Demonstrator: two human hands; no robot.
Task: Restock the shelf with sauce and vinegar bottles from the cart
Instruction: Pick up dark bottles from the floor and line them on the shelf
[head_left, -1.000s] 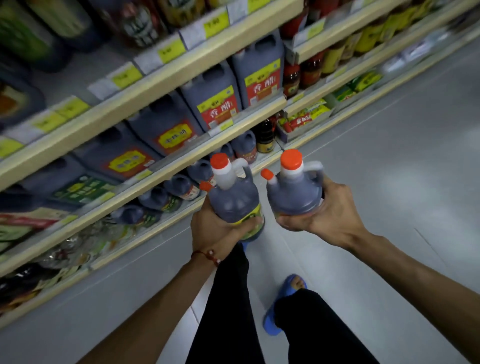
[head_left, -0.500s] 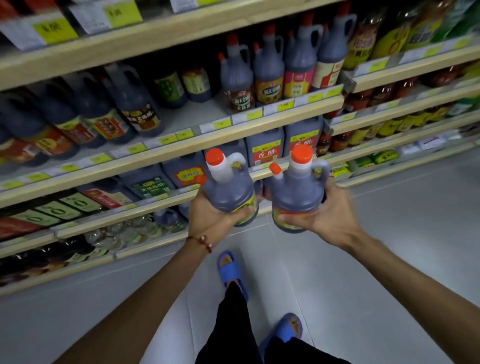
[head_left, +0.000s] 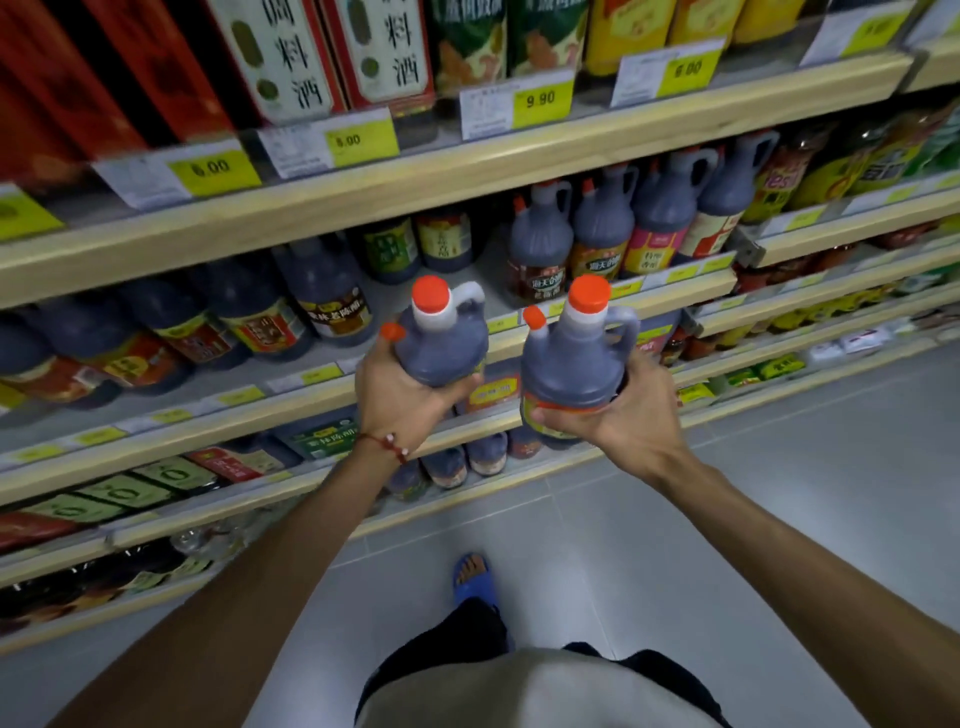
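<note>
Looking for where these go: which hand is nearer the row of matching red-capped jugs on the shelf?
Right. The right hand is below that row; the left hand is farther left, below a gap.

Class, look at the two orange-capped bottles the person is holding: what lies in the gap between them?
Nothing held. In the head view, the gap between the left bottle and the right bottle shows only the shelf edge with its yellow price tags behind.

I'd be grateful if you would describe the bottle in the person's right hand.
The bottle is a dark, plastic-looking jug with an orange cap, a small orange side spout, a white neck and a looped handle. A yellow and orange label wraps its lower body. It stands about upright in the air before the shelf, and the right hand grips it low.
</note>
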